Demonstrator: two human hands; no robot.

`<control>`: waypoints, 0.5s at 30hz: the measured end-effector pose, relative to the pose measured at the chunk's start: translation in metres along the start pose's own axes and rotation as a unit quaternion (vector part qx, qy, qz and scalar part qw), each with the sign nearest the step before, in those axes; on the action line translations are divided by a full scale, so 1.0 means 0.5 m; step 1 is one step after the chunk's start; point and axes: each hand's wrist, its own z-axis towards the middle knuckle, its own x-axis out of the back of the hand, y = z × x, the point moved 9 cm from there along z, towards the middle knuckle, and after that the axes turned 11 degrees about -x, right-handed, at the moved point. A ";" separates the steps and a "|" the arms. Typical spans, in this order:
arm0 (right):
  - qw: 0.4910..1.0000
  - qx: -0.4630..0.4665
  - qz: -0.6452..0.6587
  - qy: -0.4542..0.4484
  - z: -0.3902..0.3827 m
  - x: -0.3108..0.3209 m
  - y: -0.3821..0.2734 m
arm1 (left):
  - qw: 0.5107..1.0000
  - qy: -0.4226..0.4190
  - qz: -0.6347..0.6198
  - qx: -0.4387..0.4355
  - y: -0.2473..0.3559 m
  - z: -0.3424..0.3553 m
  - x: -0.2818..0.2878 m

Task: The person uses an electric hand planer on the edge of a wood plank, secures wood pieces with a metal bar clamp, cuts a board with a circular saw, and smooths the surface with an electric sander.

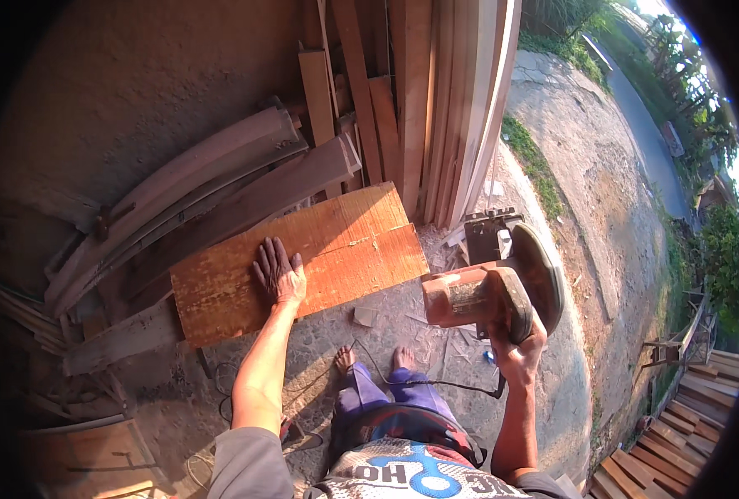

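Nearby, planks (451, 108) stand beyond a board (344, 254), left hand (281, 274) splayed on it, right hand (521, 348) gripping a saw (490, 293).

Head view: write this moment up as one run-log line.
left hand: spread on wooden board | right hand: gripping circular saw | saw: by board's right end | timber planks: upright beyond board

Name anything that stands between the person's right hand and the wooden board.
The circular saw does: the right hand grips it, its motor housing by the right end of the wooden board. Nothing else visible stands between.
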 end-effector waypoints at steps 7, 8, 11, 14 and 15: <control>0.986 0.109 -0.046 -0.121 -0.082 -0.050 -0.107 | 0.985 0.099 -0.085 0.117 -0.008 -0.291 0.069; 0.981 0.115 -0.051 -0.148 -0.097 -0.077 -0.131 | 0.974 0.115 -0.108 0.160 -0.019 -0.364 0.069; 0.954 0.175 -0.099 -0.222 -0.144 -0.172 -0.183 | 0.940 0.089 -0.162 0.287 -0.059 -0.621 0.001; 0.904 0.253 -0.144 -0.314 -0.218 -0.284 -0.218 | 0.866 0.008 -0.292 0.406 -0.064 -0.936 -0.122; 0.880 0.265 -0.152 -0.363 -0.257 -0.333 -0.228 | 0.856 -0.040 -0.287 0.427 -0.063 -1.103 -0.218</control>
